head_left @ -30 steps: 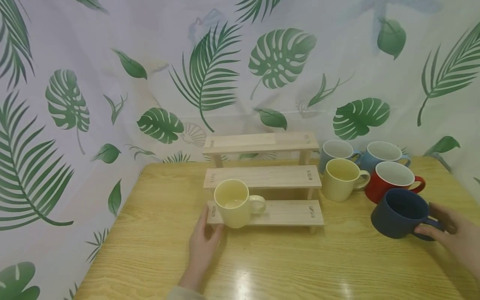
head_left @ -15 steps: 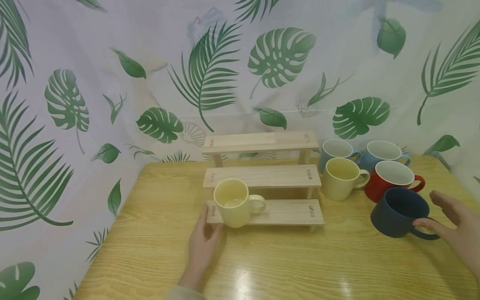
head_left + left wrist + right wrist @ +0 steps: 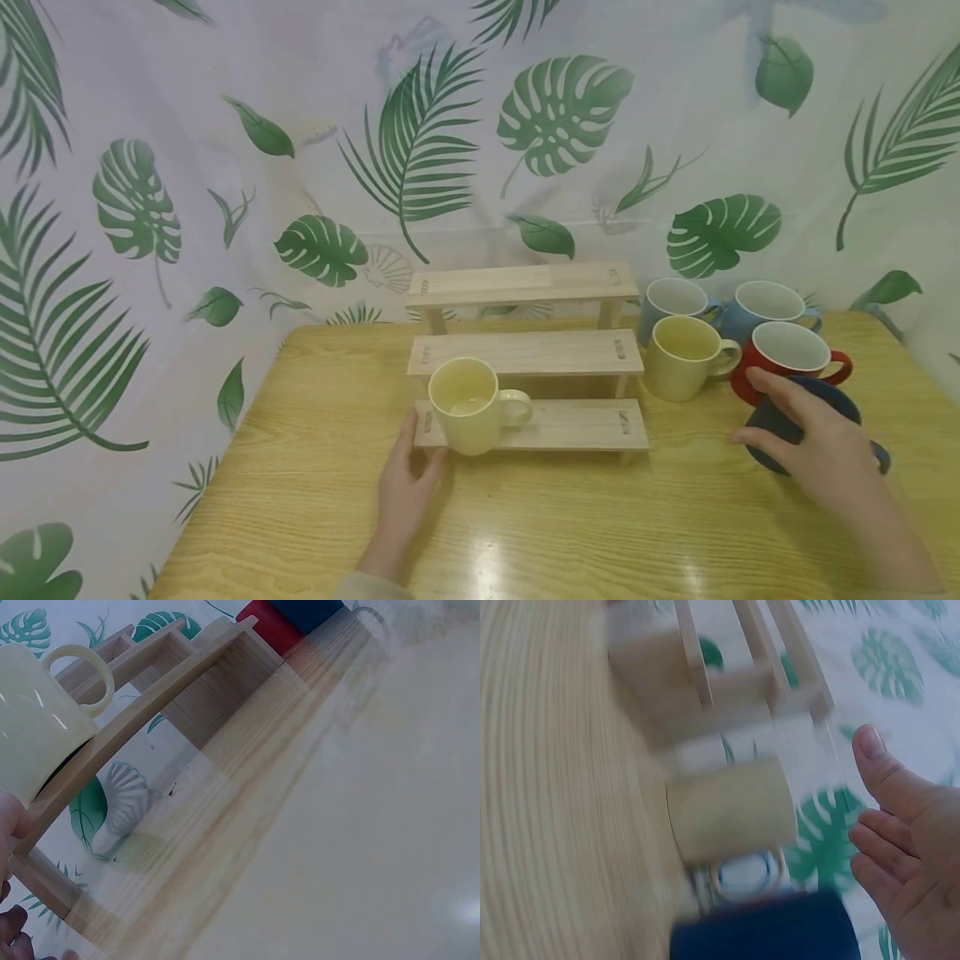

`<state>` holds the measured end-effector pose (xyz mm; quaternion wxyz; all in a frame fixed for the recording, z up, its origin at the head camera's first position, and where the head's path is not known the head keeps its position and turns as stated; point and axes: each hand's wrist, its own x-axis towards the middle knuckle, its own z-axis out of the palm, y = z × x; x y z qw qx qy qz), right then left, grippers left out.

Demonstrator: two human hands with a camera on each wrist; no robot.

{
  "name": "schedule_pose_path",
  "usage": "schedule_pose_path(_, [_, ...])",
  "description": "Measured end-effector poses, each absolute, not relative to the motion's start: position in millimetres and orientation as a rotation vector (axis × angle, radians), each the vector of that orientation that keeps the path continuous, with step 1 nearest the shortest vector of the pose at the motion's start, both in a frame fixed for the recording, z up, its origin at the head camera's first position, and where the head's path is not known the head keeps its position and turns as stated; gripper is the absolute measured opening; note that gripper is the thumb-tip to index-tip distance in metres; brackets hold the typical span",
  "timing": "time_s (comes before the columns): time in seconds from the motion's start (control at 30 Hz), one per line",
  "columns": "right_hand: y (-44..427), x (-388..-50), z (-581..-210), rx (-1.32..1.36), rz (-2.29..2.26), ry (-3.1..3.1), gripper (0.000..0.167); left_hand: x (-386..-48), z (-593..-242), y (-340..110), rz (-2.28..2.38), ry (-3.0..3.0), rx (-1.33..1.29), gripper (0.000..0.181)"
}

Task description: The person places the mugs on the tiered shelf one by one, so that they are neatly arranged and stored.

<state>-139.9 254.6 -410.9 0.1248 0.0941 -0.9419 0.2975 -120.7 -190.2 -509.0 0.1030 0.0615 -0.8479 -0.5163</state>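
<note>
Right hand (image 3: 832, 454): grip wide, just in front of navy mug (image 3: 765, 930) on tabletop (image 3: 562, 533); red mug (image 3: 783, 361) at navy mug's 12 o'clock. Left hand (image 3: 405, 487): grip holds wooden rack (image 3: 525, 354) at 8 o'clock corner; yellow mug (image 3: 467, 417) on rack.

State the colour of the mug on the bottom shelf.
Pale yellow, handle included; the mug shows best in the head view.

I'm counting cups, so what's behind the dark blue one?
A red cup, then a light blue cup farther back. The dark blue cup and right hand hide part of the red cup's front.
</note>
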Motion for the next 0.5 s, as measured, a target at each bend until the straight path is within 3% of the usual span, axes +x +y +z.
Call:
schedule_pose_path(0.33, [144.1,-165.7,-407.3,0.804,1.237,-2.550,0.078,-121.4,-510.2,-190.2,-1.549,-2.491,0.181,0.075])
schedule_pose_path(0.5, [104.6,-179.5,-411.8,0.902,1.385,-2.571,0.074,-121.2,-509.8,-190.3,-1.540,-2.493,0.184,0.075])
